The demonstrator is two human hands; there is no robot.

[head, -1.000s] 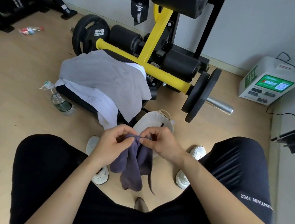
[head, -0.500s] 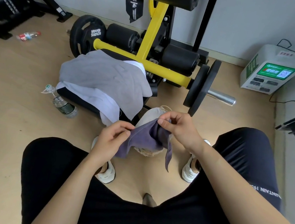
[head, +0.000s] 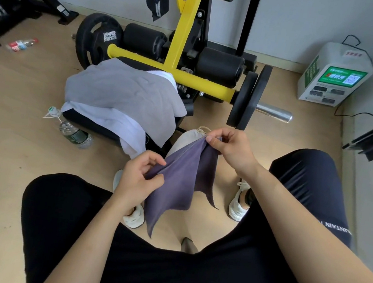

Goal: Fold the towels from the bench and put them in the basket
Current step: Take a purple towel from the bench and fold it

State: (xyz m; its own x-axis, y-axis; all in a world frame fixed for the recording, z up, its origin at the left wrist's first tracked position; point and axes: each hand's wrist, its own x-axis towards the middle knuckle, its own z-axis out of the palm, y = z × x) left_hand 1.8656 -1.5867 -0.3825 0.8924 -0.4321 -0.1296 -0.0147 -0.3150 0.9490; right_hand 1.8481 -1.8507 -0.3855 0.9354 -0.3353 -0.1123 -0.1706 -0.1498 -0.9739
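Purple towel (head: 176,180) hangs in front of the bench (head: 89,121), stretched between my hands. Left hand (head: 138,177) pinches one corner. Right hand (head: 229,149) pinches another, nearer the bench. Basket (head: 187,138) on the floor at the bench's foot, behind the towel. Grey towel (head: 125,96) and white towel (head: 122,121) lie on the bench. Risk: fingertip grips only and the lower edge dangles unevenly, so a slipped corner would likely skew the fold.
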